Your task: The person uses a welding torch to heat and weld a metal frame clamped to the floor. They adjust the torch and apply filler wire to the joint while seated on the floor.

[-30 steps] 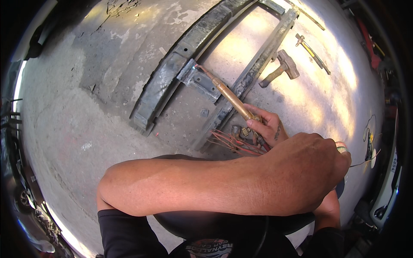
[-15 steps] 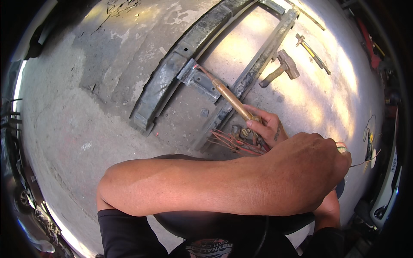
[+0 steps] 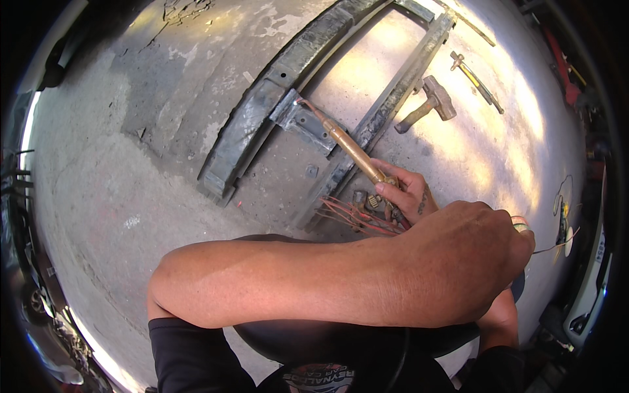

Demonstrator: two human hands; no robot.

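My left forearm crosses in front of me toward the right. At its end my left hand (image 3: 485, 245) is closed, with a thin wire (image 3: 557, 247) sticking out past its fingers. A pale rounded piece (image 3: 519, 224) shows at the knuckles; I cannot tell what it is. Beyond that forearm my right hand (image 3: 407, 195) grips a brass gas torch (image 3: 354, 153). The torch's tip reaches the upper end of a bracket (image 3: 308, 126), where a small reddish spot shows. This bracket sits against a curved dark metal beam (image 3: 246, 128), beside a straight bar (image 3: 400, 88) joined to it.
A sledgehammer (image 3: 429, 105) and a smaller hammer with a yellow and black handle (image 3: 475, 80) lie on the concrete at the right. Reddish hoses (image 3: 357, 219) run beside my right hand. Car parts (image 3: 39, 301) crowd the left edge. A small plate (image 3: 312, 170) lies near the bar.
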